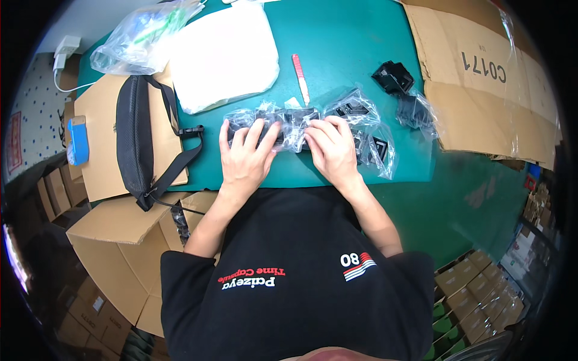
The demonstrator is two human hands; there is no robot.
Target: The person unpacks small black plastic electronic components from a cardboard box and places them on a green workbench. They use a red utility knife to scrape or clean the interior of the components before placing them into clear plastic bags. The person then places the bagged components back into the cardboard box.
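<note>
Clear plastic bags with black plastic parts inside [295, 123] lie in a row along the near part of the green table. My left hand [245, 157] has its fingers spread over the left end of the row, bent round a bagged black part; the index fingertip is slightly blurred. My right hand [335, 150] is closed, thumb and fingers pinching the clear wrap of the row's middle. Just right of it are more bagged black parts [378, 147], loosely wrapped. The fingers hide part of what they hold.
Beyond the row lies a red-handled box cutter [299, 72], near a white plastic bag [226, 57]. A black strap bag [135, 135] rests on cardboard at left. At right are a loose black part [393, 77], another bagged one [416, 114] and a large carton [481, 90].
</note>
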